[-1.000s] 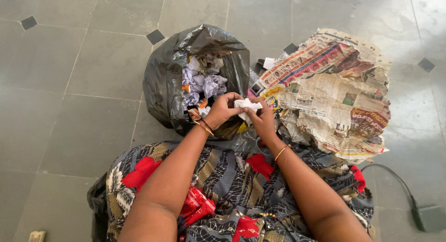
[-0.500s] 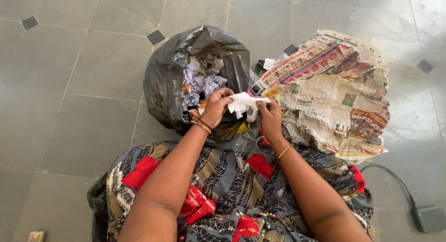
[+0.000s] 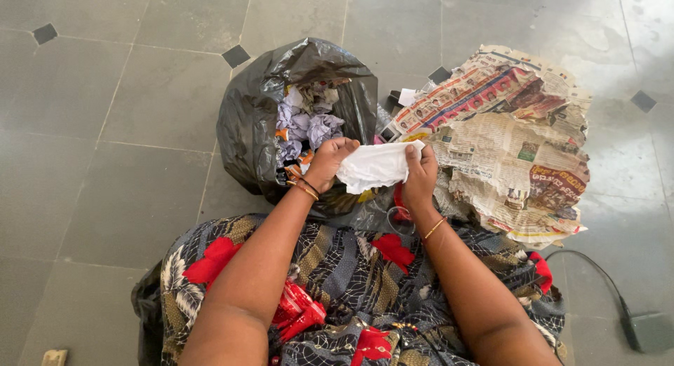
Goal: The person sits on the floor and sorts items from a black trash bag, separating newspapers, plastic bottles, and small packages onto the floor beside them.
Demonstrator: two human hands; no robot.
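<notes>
White paper (image 3: 375, 166) stretched between both hands' fingers (image 3: 413, 155).

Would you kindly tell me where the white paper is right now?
In the head view, the white paper is stretched between the left hand and right hand, just in front of the black rubbish bag.

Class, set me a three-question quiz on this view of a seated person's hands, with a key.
1. True or false: both hands grip the white paper sheet.
2. What lies inside the black plastic bag? A) crumpled paper B) fruit C) bottles
3. On which side of the bag does the spread newspaper lie, by the person's own sides?

Key
1. True: left hand and right hand hold opposite edges.
2. A
3. Right, on the tiled floor.
</notes>
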